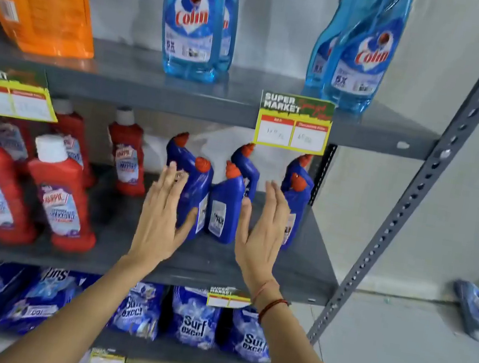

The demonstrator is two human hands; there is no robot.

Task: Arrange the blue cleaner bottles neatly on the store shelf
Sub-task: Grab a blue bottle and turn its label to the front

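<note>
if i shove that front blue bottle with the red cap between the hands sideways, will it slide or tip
The blue bottle stands tall on a narrow base with a bent neck, so a push high up would probably tip it; low down it should slide on the smooth grey shelf. It looks like rigid plastic, so it likely won't buckle. Its neighbour stands close beside it and may get knocked.

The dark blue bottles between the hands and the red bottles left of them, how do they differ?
The dark blue bottles have angled necks and orange-red caps; the red bottles have straight necks and white caps. The blue ones stand bunched together, the red ones spaced apart. All share the middle shelf, upright.
</note>
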